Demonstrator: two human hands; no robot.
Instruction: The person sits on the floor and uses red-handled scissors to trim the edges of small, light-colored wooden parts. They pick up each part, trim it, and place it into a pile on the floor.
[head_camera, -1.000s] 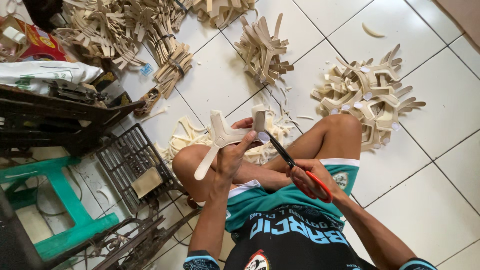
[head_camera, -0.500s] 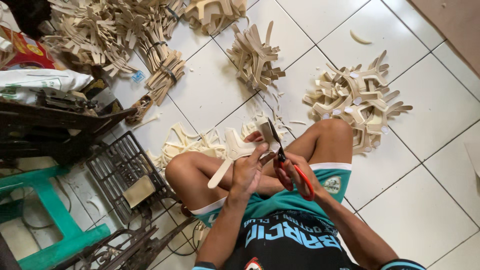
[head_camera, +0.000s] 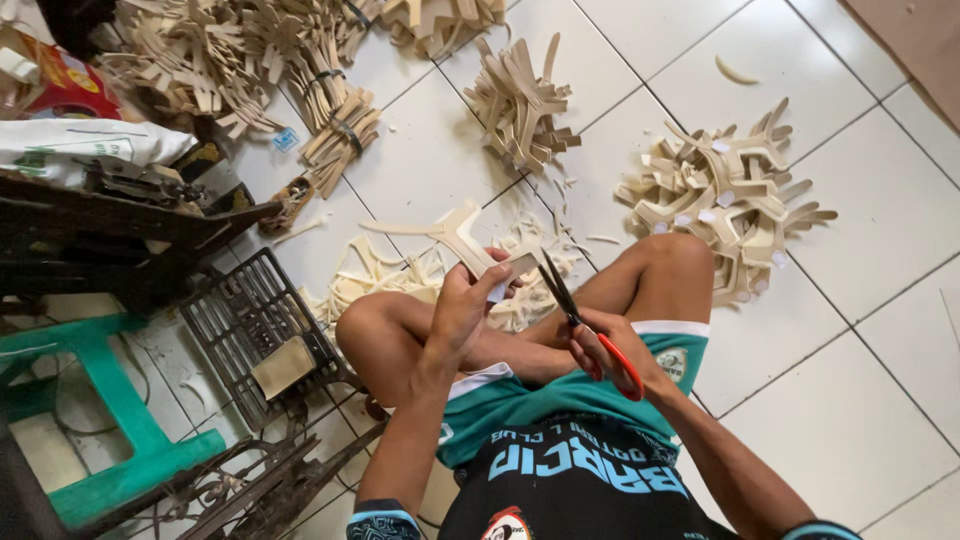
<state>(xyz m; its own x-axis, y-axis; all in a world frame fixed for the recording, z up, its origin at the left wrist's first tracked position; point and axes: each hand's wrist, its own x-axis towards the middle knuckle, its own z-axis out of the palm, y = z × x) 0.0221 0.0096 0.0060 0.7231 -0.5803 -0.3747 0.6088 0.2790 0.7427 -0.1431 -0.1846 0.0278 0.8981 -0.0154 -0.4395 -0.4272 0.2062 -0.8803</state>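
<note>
nearest to me i see my own lap, legs crossed on the white tiled floor (head_camera: 850, 420), in teal shorts. my right hand (head_camera: 610, 350) is closed through the red loop handles of a pair of dark-bladed scissors (head_camera: 575, 310), whose blades point up and away towards the piece in my other hand. the tips look slightly parted, though from this angle i cannot tell how far. my left hand (head_camera: 462, 305) is closed around the stem of a pale cream, forked strap-shaped cutout of thin flat material (head_camera: 450, 235), held just above my knees, its prongs spreading to the left. the scissor tips sit just beside its lower edge, near my left fingers.

under and just beyond my knees lies a loose heap of pale cream offcut strips (head_camera: 400, 275). to my left, near my knee, a dark metal grille (head_camera: 245, 320) stands on the floor with a small tan rectangular piece (head_camera: 283, 365) on it, and a teal plastic stool (head_camera: 110, 420) stands further left.

beyond my right knee is a pile of cream cutouts of the same forked shape (head_camera: 725, 195). further off, in the middle, a smaller tan stack (head_camera: 520, 100) stands on the tiles, and to the far left lie tan bundles tied with dark bands (head_camera: 335, 125) beside a larger heap (head_camera: 200, 55).
</note>
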